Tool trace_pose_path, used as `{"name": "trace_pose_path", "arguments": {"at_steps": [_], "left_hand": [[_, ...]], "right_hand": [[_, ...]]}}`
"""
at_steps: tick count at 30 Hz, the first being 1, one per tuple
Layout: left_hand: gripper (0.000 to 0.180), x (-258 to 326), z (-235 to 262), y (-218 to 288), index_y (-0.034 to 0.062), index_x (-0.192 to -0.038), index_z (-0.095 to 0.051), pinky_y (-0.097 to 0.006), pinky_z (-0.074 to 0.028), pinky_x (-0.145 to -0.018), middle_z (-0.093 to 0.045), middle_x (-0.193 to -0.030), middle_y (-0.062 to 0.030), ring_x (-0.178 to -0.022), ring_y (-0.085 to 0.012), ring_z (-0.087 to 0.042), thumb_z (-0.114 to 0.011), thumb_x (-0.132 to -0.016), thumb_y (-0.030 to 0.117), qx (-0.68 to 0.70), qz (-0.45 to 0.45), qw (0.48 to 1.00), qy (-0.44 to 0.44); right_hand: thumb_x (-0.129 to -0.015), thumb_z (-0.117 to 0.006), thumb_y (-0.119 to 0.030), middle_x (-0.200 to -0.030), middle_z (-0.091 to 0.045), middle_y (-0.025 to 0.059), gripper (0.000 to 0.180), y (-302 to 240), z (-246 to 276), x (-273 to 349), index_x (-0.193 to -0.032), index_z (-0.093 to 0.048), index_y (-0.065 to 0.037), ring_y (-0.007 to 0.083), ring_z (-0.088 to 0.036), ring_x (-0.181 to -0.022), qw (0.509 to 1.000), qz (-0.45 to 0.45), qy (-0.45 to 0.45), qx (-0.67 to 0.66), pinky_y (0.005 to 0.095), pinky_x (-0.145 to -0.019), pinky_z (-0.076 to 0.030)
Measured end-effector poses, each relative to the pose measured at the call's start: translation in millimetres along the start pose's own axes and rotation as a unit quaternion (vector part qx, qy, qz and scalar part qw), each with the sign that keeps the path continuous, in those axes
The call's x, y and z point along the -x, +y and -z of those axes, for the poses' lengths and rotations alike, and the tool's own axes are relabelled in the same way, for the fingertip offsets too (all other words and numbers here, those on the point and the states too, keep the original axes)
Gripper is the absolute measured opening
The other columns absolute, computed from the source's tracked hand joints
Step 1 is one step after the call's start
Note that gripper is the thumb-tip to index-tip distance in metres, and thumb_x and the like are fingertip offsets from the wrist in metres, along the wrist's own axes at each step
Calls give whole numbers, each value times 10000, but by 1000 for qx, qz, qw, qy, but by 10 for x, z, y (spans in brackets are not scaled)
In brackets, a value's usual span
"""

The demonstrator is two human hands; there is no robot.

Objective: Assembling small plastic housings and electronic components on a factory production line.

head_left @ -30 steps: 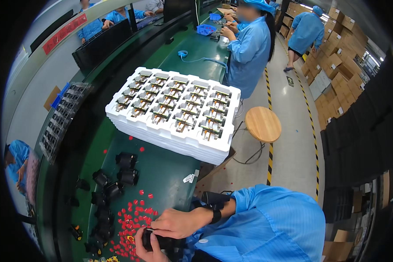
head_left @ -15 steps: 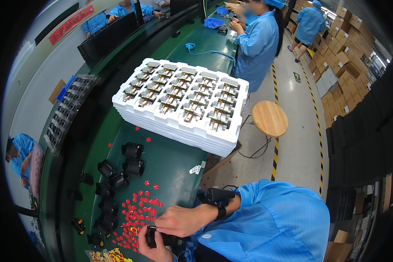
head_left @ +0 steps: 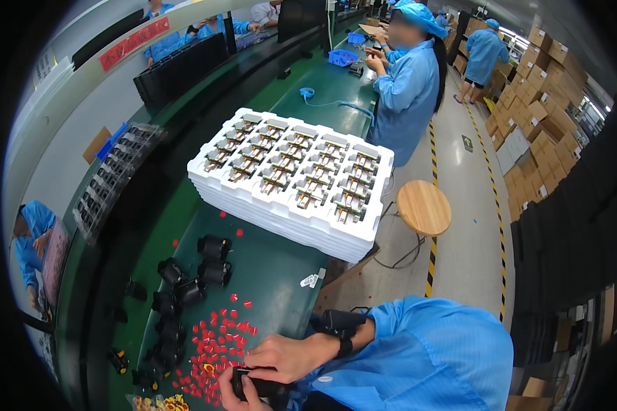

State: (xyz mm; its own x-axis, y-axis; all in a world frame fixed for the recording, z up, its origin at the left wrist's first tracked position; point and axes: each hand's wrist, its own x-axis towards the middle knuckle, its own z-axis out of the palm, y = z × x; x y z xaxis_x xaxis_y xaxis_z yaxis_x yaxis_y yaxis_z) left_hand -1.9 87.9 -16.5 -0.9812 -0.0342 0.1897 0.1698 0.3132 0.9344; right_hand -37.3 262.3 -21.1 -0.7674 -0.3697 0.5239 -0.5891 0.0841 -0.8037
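Note:
At the lower edge, my left hand [head_left: 234, 396] is wrapped round a black plastic housing [head_left: 266, 388], thumb lying along its side. My right hand [head_left: 286, 356] comes in from the right with bent fingers pressed together at the top of the same housing. Whether a small piece sits between those fingertips is hidden. Just beyond both hands, many small red pieces [head_left: 221, 340] lie scattered on the green bench [head_left: 281, 274]. A group of similar black housings [head_left: 188, 291] stands left of and beyond them.
A stack of white foam trays [head_left: 281, 226], its top one filled with small electronic assemblies, stands farther along the bench. Yellow and red pieces [head_left: 161, 403] lie at the lower left. A wooden stool [head_left: 424, 207] and a co-worker [head_left: 408, 89] are beyond on the right.
The whole view has tilted slightly, so the trays and bench sit lower in it. Both hands stay at the housing; my right fingers have shifted a little over its top.

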Motion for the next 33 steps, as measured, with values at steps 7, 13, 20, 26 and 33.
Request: {"name": "trace_pose_path", "arguments": {"at_steps": [7, 13, 20, 26, 33], "left_hand": [[310, -26, 9, 187, -29, -1150, -614, -348, -519, -698, -677, -877, -156, -734, -258, -653, -687, -866, 72, -64, -48, 997, 21], [510, 80, 258, 249, -68, -1316, -495, -302, -511, -711, -671, -1114, -194, -813, -216, -658, -696, -853, -1, 30, -13, 990, 137], [241, 474, 686, 62, -56, -1098, -630, -269, -485, -637, -686, -964, -138, -726, -152, -629, -626, -859, -87, -31, -24, 958, 284], [135, 702, 1034, 42, -32, -970, -645, -281, -478, -614, -657, -814, -121, -652, -188, -612, -636, -841, -72, -134, -5, 952, 277], [55, 301, 1502, -63, -16, -937, -643, -295, -456, -589, -622, -751, -112, -624, -189, -587, -641, -882, -16, -218, 22, 942, 254]], "right_hand": [[-826, -701, -52, -774, -619, 159, 166, -14, 55, -136, -953, -628, 25, 340, -635, -671, 996, 39, -36, 70, 412, -558, -488], [-807, -715, -37, -657, -565, 126, 84, 10, 149, -951, -842, -643, -10, 282, -594, -566, 970, 121, -20, 212, 364, -504, -449], [-808, -702, -210, -849, -691, 249, 217, 1874, 815, -3052, -833, -678, 4, 449, -671, -873, 870, -83, 14, 485, 508, -783, -552], [-798, -773, -323, -914, -712, 256, 350, 2647, 820, -3061, -878, -710, 12, 435, -689, -934, 864, -211, -8, 456, 481, -839, -555], [-936, -660, -214, -746, -700, 134, 228, 1240, 511, -2595, -910, -721, 4, 194, -690, -675, 941, -24, 50, 334, 332, -646, -527]]}}
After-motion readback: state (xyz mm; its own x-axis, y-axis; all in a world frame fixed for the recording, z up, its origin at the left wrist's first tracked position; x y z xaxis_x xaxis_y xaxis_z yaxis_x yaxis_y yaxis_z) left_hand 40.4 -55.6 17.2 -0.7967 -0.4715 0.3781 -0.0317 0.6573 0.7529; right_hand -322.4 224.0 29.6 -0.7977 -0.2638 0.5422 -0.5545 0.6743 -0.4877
